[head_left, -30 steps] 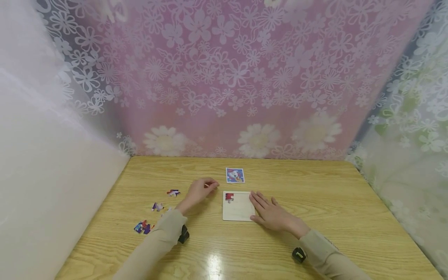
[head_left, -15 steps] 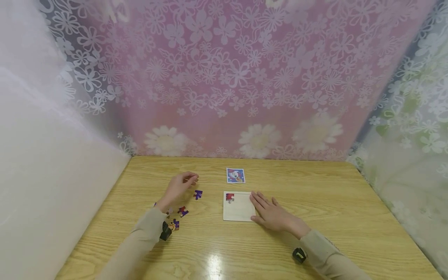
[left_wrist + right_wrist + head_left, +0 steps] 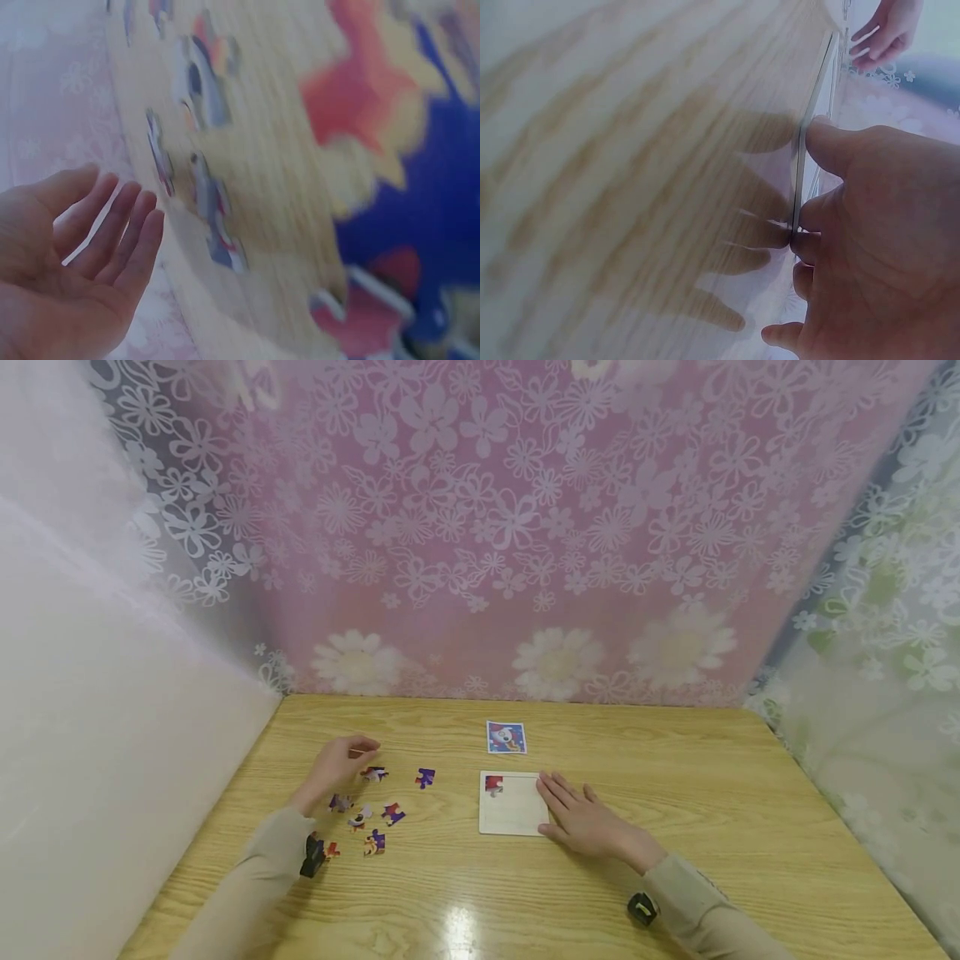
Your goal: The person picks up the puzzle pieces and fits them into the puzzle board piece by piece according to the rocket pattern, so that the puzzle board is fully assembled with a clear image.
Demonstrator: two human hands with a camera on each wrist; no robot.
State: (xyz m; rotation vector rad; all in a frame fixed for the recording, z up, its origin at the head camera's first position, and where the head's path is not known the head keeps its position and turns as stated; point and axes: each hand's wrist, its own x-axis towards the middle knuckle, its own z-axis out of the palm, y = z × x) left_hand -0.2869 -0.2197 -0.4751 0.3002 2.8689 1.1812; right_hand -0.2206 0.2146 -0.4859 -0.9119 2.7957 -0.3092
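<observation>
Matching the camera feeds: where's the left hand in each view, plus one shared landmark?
Head: left hand left of and below centre, near puzzle pieces.
Left wrist: large, lower left.
Right wrist: small, near the top right corner, above the right hand.
Shared landmark: flowered backdrop, across the top in head, left side in left wrist, right side in right wrist.

Loose pcs [image 3: 393, 814] lie L of brd [image 3: 513, 814]

Left hand [image 3: 334, 768] raised, loosely curved; right hand [image 3: 587, 822] palm-down, outstretched.
</observation>
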